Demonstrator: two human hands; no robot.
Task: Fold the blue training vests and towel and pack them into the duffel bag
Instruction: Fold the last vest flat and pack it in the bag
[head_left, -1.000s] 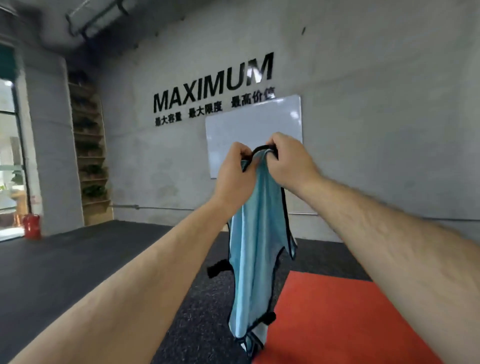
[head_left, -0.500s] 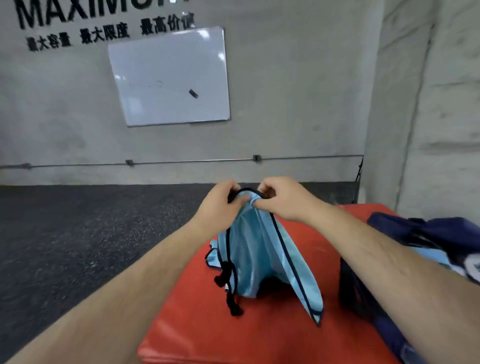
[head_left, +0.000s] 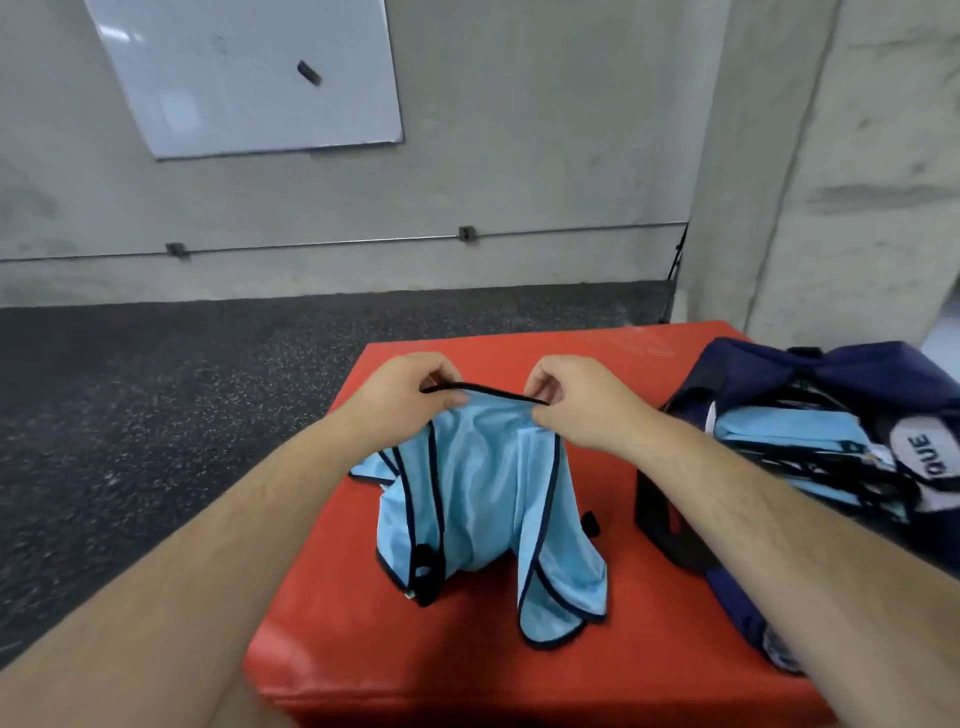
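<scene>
The grip of the left hand (head_left: 410, 387) is closed on the black upper hem (head_left: 485, 391) of a light blue vest (head_left: 478, 493), with the thumb and the curled fingers pinching it. The grip of the right hand (head_left: 576, 400) pinches the same hem just to the right. Between the two grips the hem runs as an almost straight black line, a little lower at the right grip. Below the grips the vest hangs down in soft folds and its lower part rests on the red padded surface (head_left: 519, 665). One flap with a black border spreads toward the person under the right grip, and one corner lies out to the left under the left grip. To the right of the right grip, apart from the vest, a dark blue duffel bag (head_left: 831, 374) lies open on the same surface. Inside it are stacked light blue pieces (head_left: 795, 441) with black trim, and a white patch with the letters "QUE". Beyond the grips there is a dark speckled floor (head_left: 156, 389), then a grey concrete wall with a thin pipe (head_left: 322, 241), and high above the left grip a whiteboard (head_left: 249, 78). A concrete column (head_left: 857, 156) stands behind the bag.
</scene>
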